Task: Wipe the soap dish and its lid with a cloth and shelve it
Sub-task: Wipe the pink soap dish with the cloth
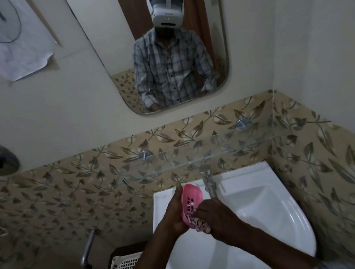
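A pink plastic soap dish piece (pixel 191 198) with a slotted bottom is held on edge over the white sink (pixel 271 214). My left hand (pixel 174 213) grips it from the left, thumb up along its rim. My right hand (pixel 217 218) presses a bunched patterned cloth (pixel 199 226) against the dish's lower end. I cannot tell whether this piece is the dish or its lid, and no second piece shows.
A glass shelf (pixel 191 162) on two metal mounts runs along the leaf-patterned tiles above the sink. The tap (pixel 209 182) stands right behind the dish. A white slotted basket (pixel 124 265) sits below left, next to a metal handle (pixel 87 249). A mirror (pixel 167 49) hangs above.
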